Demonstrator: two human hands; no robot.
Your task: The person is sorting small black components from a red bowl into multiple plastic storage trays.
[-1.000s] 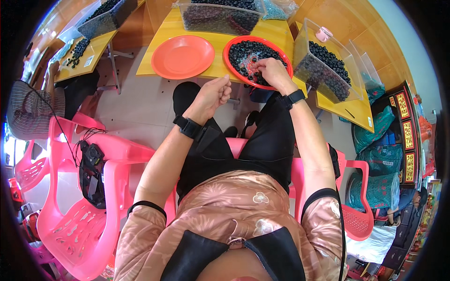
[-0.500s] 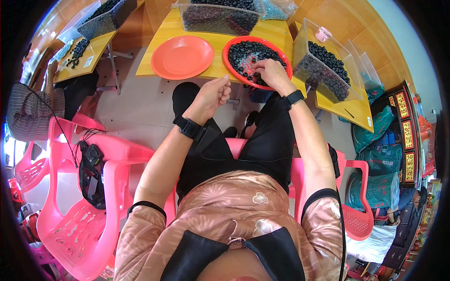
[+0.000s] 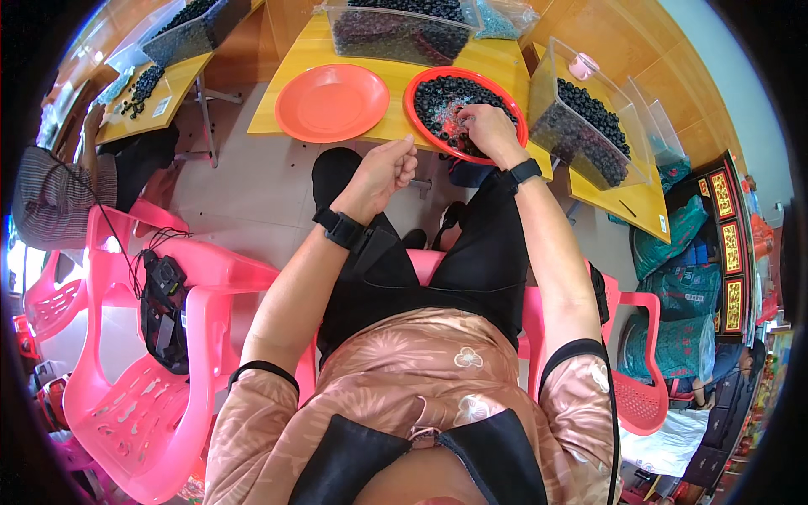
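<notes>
My right hand [image 3: 491,130] reaches into a red round tray [image 3: 410,99] at the table's near edge, its fingertips pinched low among small black ring-like pieces [image 3: 459,87]. Tiny clear or pale bits lie among these pieces, and some of the red bottom shows beside my fingers. Whatever my right fingertips hold is too small to make out. Over my lap, just short of the table, my left hand [image 3: 385,172] is closed with its thumb against the curled fingers; anything inside is hidden. To the left of the tray lies a flat orange-red plate [image 3: 332,103].
Behind the tray stands a clear bin [image 3: 400,42] of black pieces, with a bag [image 3: 503,18] of pale blue bits. Another clear bin [image 3: 581,130] is at the right. Pink chairs [image 3: 135,421] flank me. A person [image 3: 63,198] sits at a left table [image 3: 172,101].
My right fingertips have shifted slightly within the tray, and more of its red bottom shows beside them. My left hand stays closed in about the same place.
</notes>
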